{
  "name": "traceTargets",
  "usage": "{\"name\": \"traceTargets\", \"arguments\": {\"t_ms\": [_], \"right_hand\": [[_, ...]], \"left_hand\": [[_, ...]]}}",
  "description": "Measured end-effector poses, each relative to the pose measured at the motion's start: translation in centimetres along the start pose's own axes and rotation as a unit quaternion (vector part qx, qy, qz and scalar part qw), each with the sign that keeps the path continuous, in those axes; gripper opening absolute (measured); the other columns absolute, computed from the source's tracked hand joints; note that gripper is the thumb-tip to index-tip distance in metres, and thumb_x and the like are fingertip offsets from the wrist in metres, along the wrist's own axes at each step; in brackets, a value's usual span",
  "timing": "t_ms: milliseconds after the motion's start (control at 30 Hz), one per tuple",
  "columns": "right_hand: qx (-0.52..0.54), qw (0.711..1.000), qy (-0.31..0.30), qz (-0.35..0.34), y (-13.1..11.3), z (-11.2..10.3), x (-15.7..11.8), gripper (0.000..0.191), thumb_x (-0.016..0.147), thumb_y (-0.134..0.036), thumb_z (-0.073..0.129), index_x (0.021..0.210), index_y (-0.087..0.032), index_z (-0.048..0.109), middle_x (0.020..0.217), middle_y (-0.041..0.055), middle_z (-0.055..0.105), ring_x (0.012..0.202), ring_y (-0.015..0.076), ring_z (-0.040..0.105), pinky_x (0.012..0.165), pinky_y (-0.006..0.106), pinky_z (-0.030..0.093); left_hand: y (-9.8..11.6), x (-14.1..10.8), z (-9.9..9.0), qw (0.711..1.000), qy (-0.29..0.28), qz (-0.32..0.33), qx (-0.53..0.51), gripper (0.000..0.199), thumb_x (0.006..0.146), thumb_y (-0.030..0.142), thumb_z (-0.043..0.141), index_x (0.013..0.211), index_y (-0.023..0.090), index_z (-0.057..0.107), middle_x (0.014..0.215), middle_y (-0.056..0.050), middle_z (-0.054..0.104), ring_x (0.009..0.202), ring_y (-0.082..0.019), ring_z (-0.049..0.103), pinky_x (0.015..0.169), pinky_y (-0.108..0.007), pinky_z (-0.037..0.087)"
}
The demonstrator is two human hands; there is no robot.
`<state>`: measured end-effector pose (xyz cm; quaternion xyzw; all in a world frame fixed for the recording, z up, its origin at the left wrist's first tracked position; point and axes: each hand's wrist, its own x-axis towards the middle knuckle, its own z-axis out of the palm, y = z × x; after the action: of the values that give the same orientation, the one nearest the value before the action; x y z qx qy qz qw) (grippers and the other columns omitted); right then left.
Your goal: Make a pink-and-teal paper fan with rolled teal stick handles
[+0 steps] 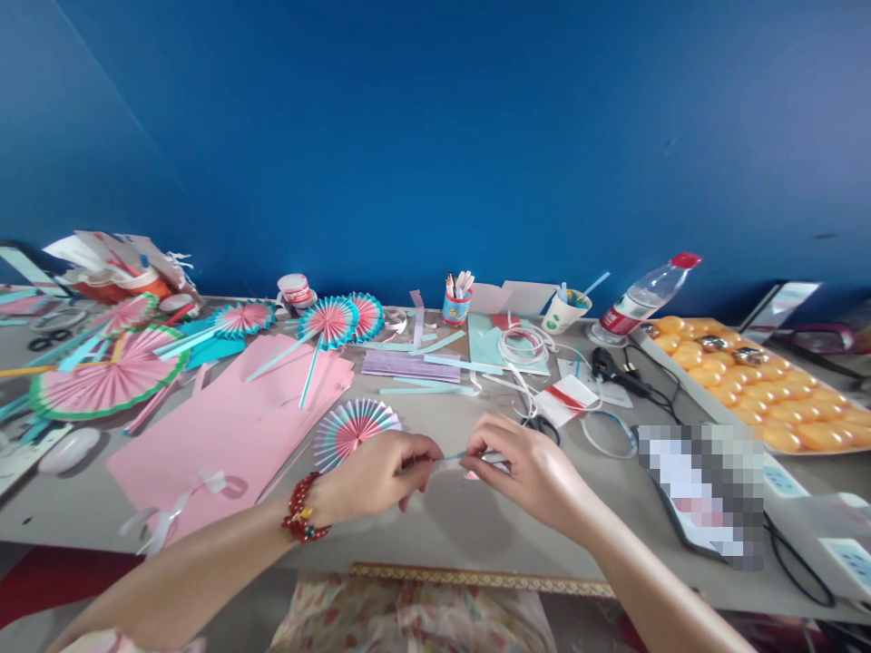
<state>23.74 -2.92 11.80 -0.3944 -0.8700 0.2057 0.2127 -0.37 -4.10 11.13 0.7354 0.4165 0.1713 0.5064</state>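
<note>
Left hand point(381, 479) and right hand point(527, 461) pinch a strip point(451, 458) between fingertips, probably to steady it. Strip's above the desk point(578, 549), toward mid near edge; fan point(355, 433) beside left hand, likely for easy reach.

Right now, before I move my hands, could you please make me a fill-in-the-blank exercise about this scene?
The red beaded bracelet is on the person's ____ wrist.
The cap of the clear plastic bottle is ____.
The smooth wall behind the grey table is ____.

Missing words: left; red; blue.
</note>
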Motion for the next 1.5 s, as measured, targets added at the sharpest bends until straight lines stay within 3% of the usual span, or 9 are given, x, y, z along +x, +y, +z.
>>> {"name": "traceTargets", "arguments": {"t_ms": [300, 533, 800, 967, 1233, 1500], "right_hand": [[-0.024, 1.000, 0.002, 0.000, -0.3, 0.1, 0.1, 0.018, 0.096, -0.035, 0.056, 0.083, -0.022, 0.058, 0.084, -0.0002, 0.061, 0.067, 0.0121, 0.058, 0.059, 0.022, 0.039], [-0.025, 1.000, -0.010, 0.016, 0.0, 0.6, 0.1, 0.018, 0.096, -0.035, 0.057, 0.084, -0.022, 0.059, 0.087, 0.0000, 0.061, 0.068, 0.0118, 0.058, 0.061, 0.023, 0.038], [-0.051, 0.999, 0.009, 0.002, -0.2, 1.0, 0.0, 0.020, 0.097, -0.036, 0.055, 0.085, -0.022, 0.059, 0.087, 0.0004, 0.062, 0.067, 0.0119, 0.058, 0.060, 0.023, 0.038], [-0.104, 0.994, 0.029, -0.017, -0.4, 1.4, -0.2, 0.018, 0.098, -0.035, 0.054, 0.086, -0.021, 0.059, 0.086, 0.0009, 0.064, 0.068, 0.0137, 0.059, 0.062, 0.025, 0.038], [-0.101, 0.994, 0.027, -0.023, -0.3, 1.7, -0.5, 0.012, 0.098, -0.027, 0.051, 0.090, -0.022, 0.058, 0.090, 0.0020, 0.063, 0.074, 0.0146, 0.060, 0.067, 0.025, 0.040], [-0.110, 0.993, 0.046, -0.021, -0.3, 1.9, -0.8, 0.015, 0.101, -0.032, 0.046, 0.099, -0.021, 0.056, 0.091, 0.0040, 0.065, 0.074, 0.0163, 0.062, 0.067, 0.027, 0.044]], "left_hand": [[-0.3, 0.0, 0.1, 1.000, -0.007, -0.003, 0.006, 0.021, 0.093, 0.024, 0.043, 0.090, 0.018, 0.063, 0.074, 0.003, 0.063, 0.050, -0.007, 0.060, 0.051, -0.016, 0.040], [-0.1, 0.0, 0.0, 0.999, 0.002, -0.021, 0.045, 0.024, 0.093, 0.037, 0.052, 0.099, 0.019, 0.066, 0.068, 0.004, 0.062, 0.047, -0.007, 0.059, 0.053, -0.016, 0.040], [0.0, -0.1, 0.3, 0.999, 0.012, -0.016, 0.050, 0.031, 0.096, 0.043, 0.048, 0.086, 0.017, 0.064, 0.065, 0.004, 0.066, 0.049, -0.008, 0.060, 0.054, -0.016, 0.040], [-0.4, 0.0, 0.4, 0.999, 0.014, -0.004, 0.040, 0.025, 0.095, 0.035, 0.049, 0.082, 0.018, 0.061, 0.065, 0.002, 0.068, 0.057, -0.009, 0.063, 0.057, -0.016, 0.041], [-0.1, -0.1, 0.3, 0.999, 0.006, -0.020, 0.025, 0.018, 0.091, 0.028, 0.051, 0.078, 0.018, 0.058, 0.065, 0.005, 0.063, 0.048, -0.007, 0.057, 0.049, -0.016, 0.039], [0.2, -0.2, 0.1, 0.999, 0.008, -0.027, 0.037, 0.018, 0.090, 0.025, 0.050, 0.078, 0.018, 0.060, 0.062, 0.005, 0.062, 0.048, -0.006, 0.050, 0.050, -0.016, 0.034]]}}
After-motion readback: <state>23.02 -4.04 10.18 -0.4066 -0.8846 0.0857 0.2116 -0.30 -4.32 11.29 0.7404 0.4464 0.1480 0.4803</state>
